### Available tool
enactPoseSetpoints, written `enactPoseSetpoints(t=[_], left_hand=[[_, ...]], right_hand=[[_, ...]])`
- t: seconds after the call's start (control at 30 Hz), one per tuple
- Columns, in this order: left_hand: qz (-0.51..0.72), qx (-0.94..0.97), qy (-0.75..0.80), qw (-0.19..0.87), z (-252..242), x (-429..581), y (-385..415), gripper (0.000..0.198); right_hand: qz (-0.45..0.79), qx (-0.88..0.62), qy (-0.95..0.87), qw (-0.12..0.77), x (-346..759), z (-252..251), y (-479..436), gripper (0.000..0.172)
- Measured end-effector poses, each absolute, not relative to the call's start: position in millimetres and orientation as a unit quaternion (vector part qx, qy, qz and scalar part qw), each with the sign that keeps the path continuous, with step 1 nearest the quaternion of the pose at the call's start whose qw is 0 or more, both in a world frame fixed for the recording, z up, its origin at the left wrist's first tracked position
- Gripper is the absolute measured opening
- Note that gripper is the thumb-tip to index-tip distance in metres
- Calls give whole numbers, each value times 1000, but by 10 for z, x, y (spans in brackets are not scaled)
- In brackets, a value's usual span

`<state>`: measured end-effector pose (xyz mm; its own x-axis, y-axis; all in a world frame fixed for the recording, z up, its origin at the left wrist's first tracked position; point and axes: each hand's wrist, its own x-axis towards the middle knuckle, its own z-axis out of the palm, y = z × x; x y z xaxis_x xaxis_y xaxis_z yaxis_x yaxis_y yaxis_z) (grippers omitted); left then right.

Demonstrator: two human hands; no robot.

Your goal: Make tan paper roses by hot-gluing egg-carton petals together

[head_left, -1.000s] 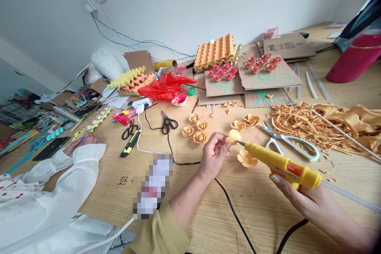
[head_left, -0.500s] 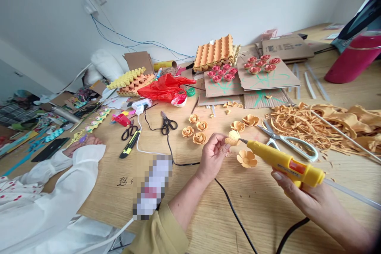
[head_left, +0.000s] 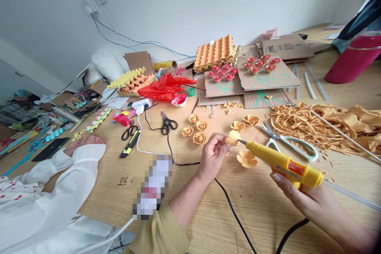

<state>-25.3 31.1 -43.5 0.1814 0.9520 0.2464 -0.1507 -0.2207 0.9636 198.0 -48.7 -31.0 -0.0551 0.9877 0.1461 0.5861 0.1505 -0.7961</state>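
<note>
My left hand point(head_left: 212, 154) pinches a small orange paper petal piece point(head_left: 231, 139) above the wooden table point(head_left: 256, 206). My right hand point(head_left: 300, 194) grips a yellow glue gun point(head_left: 282, 163), and its nozzle tip touches the petal piece. An open orange paper flower point(head_left: 246, 158) lies on the table just below the gun's nozzle. Several finished orange paper roses point(head_left: 196, 128) sit a little beyond my left hand. A black cord point(head_left: 235, 216) runs across the table beneath my arms.
White-handled scissors point(head_left: 290, 143) lie beside a heap of orange paper scraps point(head_left: 324, 127). Black scissors point(head_left: 167, 122), a utility knife point(head_left: 129, 144), a red bag point(head_left: 164, 86), egg trays point(head_left: 214, 50) and cardboard with red roses point(head_left: 262, 72) lie further back. Another person's white sleeve point(head_left: 59, 190) rests at left.
The glue gun's tip, slightly apart half a second ago, has come back against the petal piece. My left hand has stayed in place.
</note>
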Motion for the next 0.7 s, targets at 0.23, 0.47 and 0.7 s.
enactPoseSetpoints(t=[0.23,0.47,0.7], left_hand=[[538,560,364,514,-430,-248,308,30],[542,556,374,507,-429,-246,309,33],[536,569,368,503,-407,-249,298,32]], right_hand=[[251,-563,-712,336,1940,-191,-485,43],[260,-565,-705,340,1945,-173,-490,38],[268,-571,-694,347,1967,-190,-475,39]])
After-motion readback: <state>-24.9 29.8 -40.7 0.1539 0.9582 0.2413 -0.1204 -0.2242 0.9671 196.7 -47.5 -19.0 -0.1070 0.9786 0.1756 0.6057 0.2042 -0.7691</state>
